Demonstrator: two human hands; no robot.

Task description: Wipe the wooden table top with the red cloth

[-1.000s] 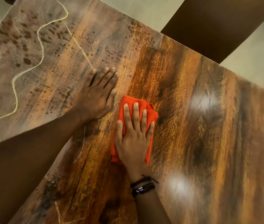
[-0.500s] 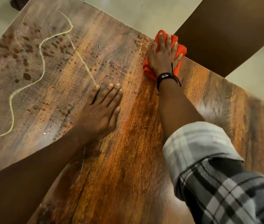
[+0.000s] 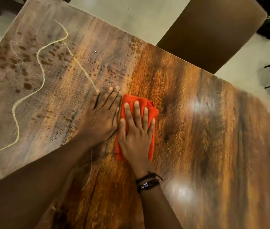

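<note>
counts: one red cloth [image 3: 151, 113], one desk [image 3: 216, 146], two grips in view, one brown chair [image 3: 213, 30] butted against the desk's far edge. a stack of dark wristbands [image 3: 147, 182] sits on your right wrist; exact number can't be told.

left grip [image 3: 101, 119]: fully flat, palm down on bare desk, fingers straight and close together, holding nothing. fingertips point toward the far edge.

right grip [image 3: 135, 138]: also flat, fingers straight and spread, pressing down on top of the cloth. no curl and no pinch, just palm and fingers on the fabric.

cloth vs grips: the cloth is folded into a rough oblong, lying flat around the middle of the desk, well apart from every edge. it sits directly under your right grip. fabric shows past the fingertips on the far side, along the right side of the hand, and a strip at the left near the wrist. its left edge is just beside your left grip; the two hands are side by side, thumb of the right nearly against the left, contact can't be told.

desk surface: the left part looks dull with dark spots and one pale wavy line [image 3: 41, 76] running across it. the part right of the cloth is glossy, with two glare patches.
</note>
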